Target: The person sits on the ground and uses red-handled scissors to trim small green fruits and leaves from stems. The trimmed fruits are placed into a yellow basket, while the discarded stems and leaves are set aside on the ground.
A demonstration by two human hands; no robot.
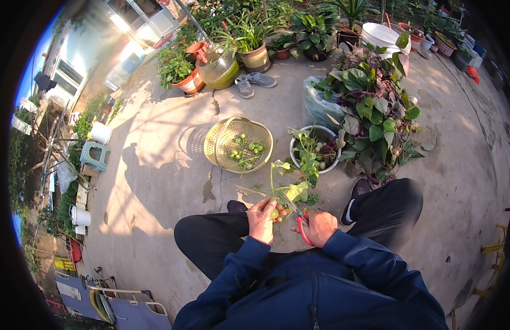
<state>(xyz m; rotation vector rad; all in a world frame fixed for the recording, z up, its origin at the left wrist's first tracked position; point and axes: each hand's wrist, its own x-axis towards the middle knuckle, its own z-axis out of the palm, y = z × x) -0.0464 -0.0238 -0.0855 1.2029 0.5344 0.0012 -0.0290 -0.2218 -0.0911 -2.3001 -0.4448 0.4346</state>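
Observation:
My left hand (263, 218) grips a green leafy vine (295, 192) with a small round green fruit (274, 214) by the fingers. In my right hand (321, 227) is a pair of red-handled scissors (303, 231), its blades against the vine close to my left fingertips. Whether the blades are parted is hard to tell. Ahead of my left hand stands a yellow plastic basket (211, 142) with a hoop handle, holding several small green fruits (256, 147). To its right, a metal bucket (334, 165) contains vines, pale round fruits and purple pieces.
A heap of leafy purple-stemmed vines (370, 111) lies beside a clear plastic bag (317, 99) at right. Grey shoes (261, 79) sit near potted plants (255, 57) and a glass bowl (216, 74). A blue-green stool (95, 156) stands far left. Cracked concrete (164, 198) spreads around me.

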